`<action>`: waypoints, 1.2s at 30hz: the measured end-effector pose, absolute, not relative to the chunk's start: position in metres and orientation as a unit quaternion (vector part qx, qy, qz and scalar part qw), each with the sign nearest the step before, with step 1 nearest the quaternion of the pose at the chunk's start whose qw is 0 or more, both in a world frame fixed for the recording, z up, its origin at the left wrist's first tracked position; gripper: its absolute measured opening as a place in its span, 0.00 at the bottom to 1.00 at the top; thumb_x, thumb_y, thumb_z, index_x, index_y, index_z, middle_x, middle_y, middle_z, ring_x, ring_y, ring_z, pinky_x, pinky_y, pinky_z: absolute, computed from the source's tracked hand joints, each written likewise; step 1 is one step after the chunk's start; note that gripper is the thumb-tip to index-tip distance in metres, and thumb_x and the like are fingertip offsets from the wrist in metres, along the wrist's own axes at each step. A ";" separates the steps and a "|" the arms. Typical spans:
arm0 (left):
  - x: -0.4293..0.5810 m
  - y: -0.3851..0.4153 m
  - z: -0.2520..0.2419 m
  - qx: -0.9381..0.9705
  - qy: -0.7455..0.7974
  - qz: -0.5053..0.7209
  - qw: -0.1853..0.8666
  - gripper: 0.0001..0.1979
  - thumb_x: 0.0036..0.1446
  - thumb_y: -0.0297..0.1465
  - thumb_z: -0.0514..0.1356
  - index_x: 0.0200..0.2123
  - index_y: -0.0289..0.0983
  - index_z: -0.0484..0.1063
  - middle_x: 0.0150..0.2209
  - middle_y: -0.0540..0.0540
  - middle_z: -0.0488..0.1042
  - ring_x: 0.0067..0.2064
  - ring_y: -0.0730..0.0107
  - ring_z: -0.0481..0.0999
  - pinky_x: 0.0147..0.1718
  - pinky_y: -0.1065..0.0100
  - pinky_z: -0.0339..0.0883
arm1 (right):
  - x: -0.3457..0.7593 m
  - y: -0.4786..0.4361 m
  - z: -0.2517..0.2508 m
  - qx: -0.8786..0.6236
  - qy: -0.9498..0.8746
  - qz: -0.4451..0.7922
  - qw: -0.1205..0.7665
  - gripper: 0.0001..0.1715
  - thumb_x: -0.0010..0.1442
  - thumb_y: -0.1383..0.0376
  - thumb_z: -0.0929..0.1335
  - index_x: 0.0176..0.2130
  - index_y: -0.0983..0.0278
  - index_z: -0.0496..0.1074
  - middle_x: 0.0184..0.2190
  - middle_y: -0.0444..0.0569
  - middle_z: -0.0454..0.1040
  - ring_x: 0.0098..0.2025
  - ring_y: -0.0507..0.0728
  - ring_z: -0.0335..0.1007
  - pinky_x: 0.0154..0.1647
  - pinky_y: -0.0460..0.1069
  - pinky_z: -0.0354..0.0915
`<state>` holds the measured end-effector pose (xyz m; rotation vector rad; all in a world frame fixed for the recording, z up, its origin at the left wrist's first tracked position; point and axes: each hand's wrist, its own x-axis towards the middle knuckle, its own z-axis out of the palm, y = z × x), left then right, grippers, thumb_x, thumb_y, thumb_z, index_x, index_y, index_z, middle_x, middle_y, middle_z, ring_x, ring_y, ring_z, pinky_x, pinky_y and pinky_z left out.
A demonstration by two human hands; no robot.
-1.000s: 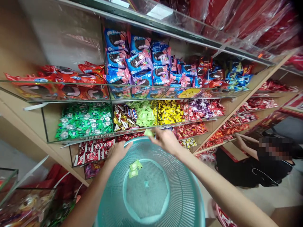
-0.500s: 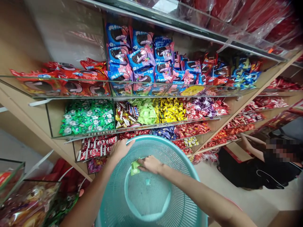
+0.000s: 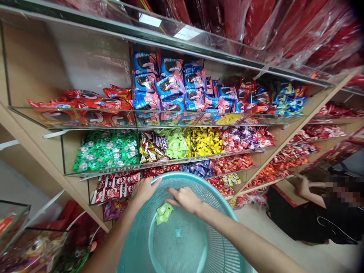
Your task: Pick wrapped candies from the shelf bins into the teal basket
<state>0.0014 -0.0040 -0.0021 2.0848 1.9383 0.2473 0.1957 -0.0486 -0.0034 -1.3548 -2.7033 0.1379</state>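
Note:
My left hand [image 3: 144, 192] grips the far rim of a teal mesh basket [image 3: 216, 242] held below the shelves. Over the basket's inside hovers my right hand [image 3: 185, 199], its fingers loosely spread and holding nothing. Just under its fingertips lie light green wrapped candies [image 3: 163, 212] on the basket's wall. A single small green candy [image 3: 178, 232] rests lower on the basket's bottom. The light green candy bin [image 3: 176, 142] is on the shelf right above.
Glass-fronted shelves [image 3: 170, 117] hold blue and red cookie packs, green, yellow, purple and red candies. Red packets [image 3: 115, 185] fill the lower shelf by my left hand. Another person [image 3: 321, 212] crouches at the right. Clear boxes [image 3: 28, 242] stand at the lower left.
My right hand came down from the green candy bin into the basket and let go of a candy, which now lies with the others. The view shifted slightly.

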 end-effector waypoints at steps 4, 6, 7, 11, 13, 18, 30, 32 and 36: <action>0.001 -0.004 -0.003 0.717 0.674 0.085 0.153 0.33 0.55 0.55 0.40 0.41 0.41 0.73 0.41 0.39 0.77 0.42 0.53 0.75 0.35 0.64 0.65 | 0.203 -0.030 0.047 -0.490 -0.846 0.050 0.204 0.23 0.64 0.52 0.57 0.51 0.61 0.65 0.28 0.47 0.76 0.28 0.54 0.72 0.31 0.45 0.59; 0.000 -0.004 -0.003 0.716 0.676 0.087 0.152 0.33 0.54 0.56 0.39 0.44 0.41 0.72 0.42 0.39 0.77 0.43 0.52 0.75 0.36 0.62 0.65 | 0.206 -0.011 0.072 -0.518 -0.806 0.047 0.283 0.19 0.64 0.55 0.58 0.48 0.62 0.67 0.25 0.45 0.75 0.25 0.52 0.69 0.30 0.44 0.59; 0.000 -0.004 -0.003 0.716 0.676 0.089 0.150 0.33 0.54 0.56 0.39 0.46 0.41 0.72 0.43 0.38 0.76 0.43 0.51 0.75 0.37 0.61 0.65 | 0.206 -0.001 0.084 -0.533 -0.782 0.051 0.320 0.18 0.63 0.57 0.59 0.46 0.63 0.68 0.23 0.44 0.74 0.24 0.51 0.68 0.30 0.44 0.59; -0.002 -0.005 -0.005 0.716 0.676 0.089 0.148 0.33 0.55 0.55 0.40 0.47 0.41 0.71 0.44 0.38 0.76 0.45 0.51 0.74 0.38 0.60 0.65 | 0.198 0.044 0.119 -0.602 -0.680 0.109 0.404 0.14 0.58 0.59 0.63 0.35 0.66 0.72 0.17 0.43 0.71 0.21 0.51 0.66 0.28 0.44 0.60; -0.003 -0.005 -0.005 0.714 0.679 0.088 0.148 0.33 0.55 0.55 0.40 0.46 0.41 0.71 0.44 0.38 0.76 0.45 0.52 0.74 0.39 0.61 0.64 | 0.192 0.060 0.128 -0.632 -0.651 0.121 0.402 0.13 0.55 0.60 0.64 0.28 0.66 0.72 0.17 0.45 0.71 0.23 0.51 0.67 0.28 0.44 0.61; -0.006 -0.005 -0.005 0.712 0.679 0.090 0.153 0.33 0.55 0.55 0.39 0.43 0.40 0.73 0.43 0.37 0.76 0.44 0.53 0.75 0.37 0.62 0.64 | 0.182 0.078 0.132 -0.684 -0.626 0.100 0.361 0.13 0.51 0.60 0.66 0.20 0.64 0.71 0.19 0.48 0.72 0.27 0.54 0.69 0.29 0.45 0.62; -0.012 -0.002 -0.009 0.708 0.685 0.088 0.147 0.35 0.53 0.57 0.38 0.42 0.41 0.72 0.42 0.39 0.77 0.44 0.52 0.75 0.37 0.61 0.65 | 0.177 0.090 0.118 -0.681 -0.583 0.149 0.417 0.11 0.46 0.66 0.65 0.15 0.65 0.69 0.14 0.45 0.68 0.23 0.52 0.66 0.26 0.44 0.60; -0.012 -0.002 -0.008 0.708 0.685 0.089 0.147 0.35 0.53 0.57 0.38 0.43 0.41 0.72 0.42 0.39 0.77 0.43 0.52 0.75 0.37 0.61 0.65 | 0.178 0.083 0.122 -0.653 -0.583 0.155 0.458 0.12 0.46 0.67 0.64 0.15 0.65 0.67 0.13 0.44 0.66 0.21 0.51 0.64 0.26 0.43 0.59; -0.012 -0.003 -0.005 0.703 0.690 0.087 0.148 0.34 0.54 0.57 0.39 0.44 0.41 0.72 0.43 0.39 0.76 0.44 0.54 0.75 0.37 0.63 0.65 | 0.185 0.042 0.134 -0.549 -0.586 0.218 0.555 0.11 0.49 0.64 0.64 0.20 0.66 0.68 0.12 0.40 0.64 0.16 0.48 0.58 0.21 0.42 0.57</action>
